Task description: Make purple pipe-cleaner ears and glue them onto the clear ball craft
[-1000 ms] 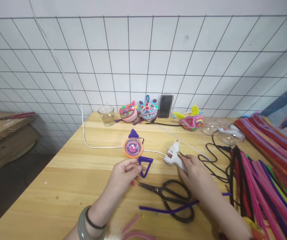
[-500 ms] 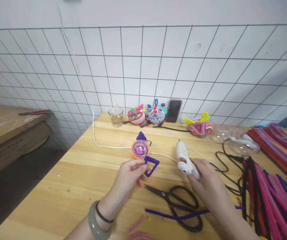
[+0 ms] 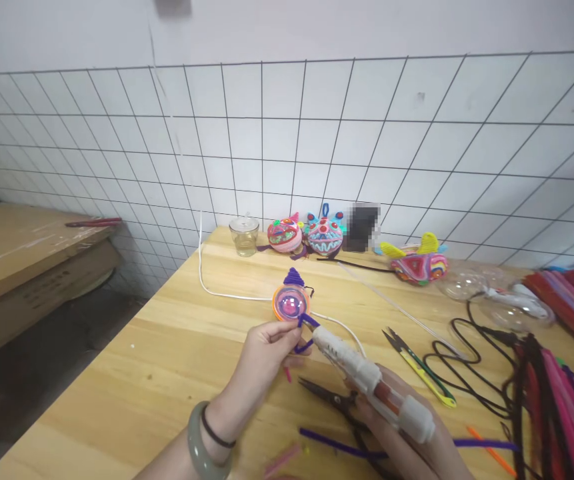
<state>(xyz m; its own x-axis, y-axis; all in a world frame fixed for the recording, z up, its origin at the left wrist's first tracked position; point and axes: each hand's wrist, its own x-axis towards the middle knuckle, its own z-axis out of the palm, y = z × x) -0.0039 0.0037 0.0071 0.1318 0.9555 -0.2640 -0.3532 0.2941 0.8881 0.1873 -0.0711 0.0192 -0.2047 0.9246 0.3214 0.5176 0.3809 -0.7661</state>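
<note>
Between the thumb and fingers of my left hand [image 3: 269,347] is a purple pipe cleaner triangle [image 3: 311,321], closed in a pinch. My right hand [image 3: 391,420] grips a white glue gun [image 3: 351,360], its nozzle up against the triangle's right side; whether it touches I cannot tell. Just behind the triangle lies a round orange-rimmed ornament [image 3: 291,303] with a clear dome and a purple pointed top [image 3: 293,277]. Black scissors [image 3: 329,395] lie partly hidden under my right hand, and a loose purple pipe cleaner [image 3: 337,443] crosses them.
Along the wall stand a lidded glass cup [image 3: 244,237], colourful pipe cleaner ornaments [image 3: 325,235] and a blurred dark object [image 3: 361,227]. Green-yellow snips [image 3: 421,370], black cable [image 3: 459,353], clear domes [image 3: 467,283] and bundled pipe cleaners [image 3: 567,400] lie at right. White cord [image 3: 231,297] crosses the table.
My right hand has swung the glue gun left and tilted it so its nozzle meets the triangle. The snips have come into sight. My left hand keeps its pinch; the view has shifted slightly.
</note>
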